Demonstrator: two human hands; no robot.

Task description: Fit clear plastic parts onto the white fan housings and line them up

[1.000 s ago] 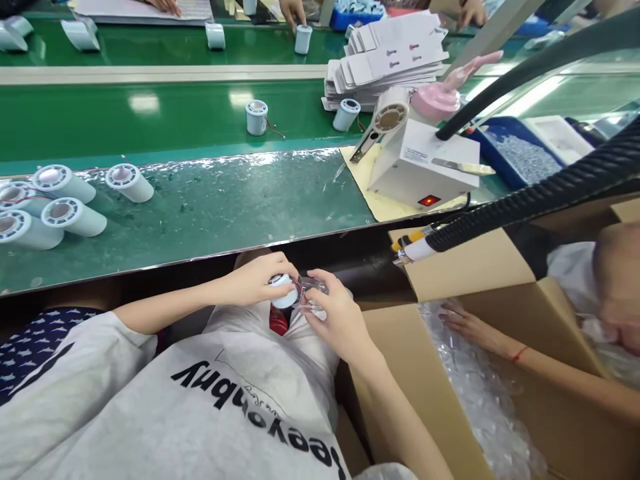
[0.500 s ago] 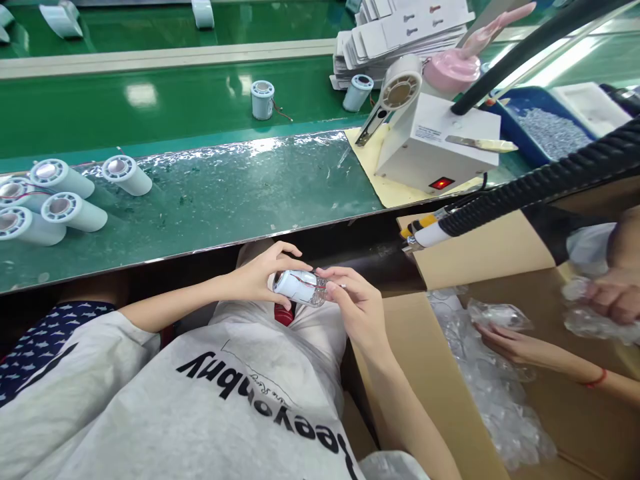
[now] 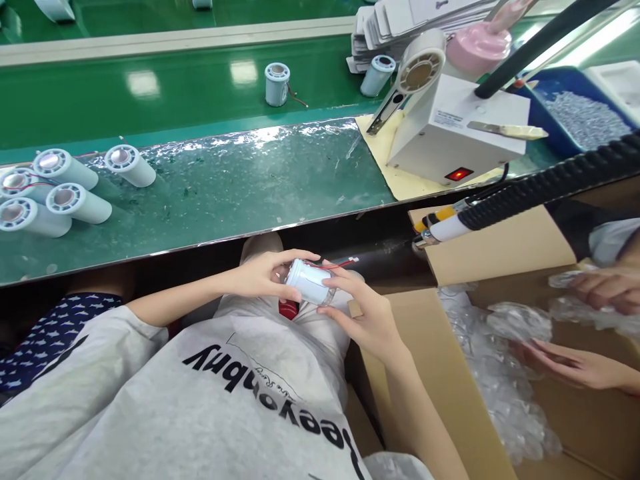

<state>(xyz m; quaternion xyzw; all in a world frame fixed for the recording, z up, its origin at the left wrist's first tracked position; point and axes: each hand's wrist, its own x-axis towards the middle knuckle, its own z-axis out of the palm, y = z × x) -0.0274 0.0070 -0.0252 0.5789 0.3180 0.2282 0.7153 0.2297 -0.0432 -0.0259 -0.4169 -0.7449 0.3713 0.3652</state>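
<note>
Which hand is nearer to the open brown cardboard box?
Right. The right hand is beside the box, at one end of the pale blue cylinder; the left hand holds the other end, farther from the box.

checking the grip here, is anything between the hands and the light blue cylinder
Yes, at one end: clear plastic shows around the right end of the light blue cylinder, between it and the fingers of the right hand. Nothing visible separates the left hand from it.
</note>
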